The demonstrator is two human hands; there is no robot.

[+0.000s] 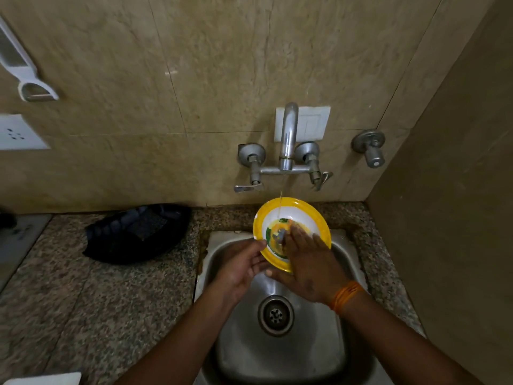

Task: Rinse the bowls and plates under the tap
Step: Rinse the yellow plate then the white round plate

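While a thin stream of water falls from the tap onto it, the yellow-rimmed bowl is held tilted over the back edge of the steel sink. Its white inside shows an orange and green pattern. The left hand grips the bowl's left rim; the right hand lies inside it with straight fingers pressed flat. Left of the sink, a dark bag sits on the worktop against the wall.

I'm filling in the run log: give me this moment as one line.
stage: rinsing | left hand: holds yellow-rimmed bowl by rim | right hand: fingers rubbing inside | tap: thin stream into bowl | over sink
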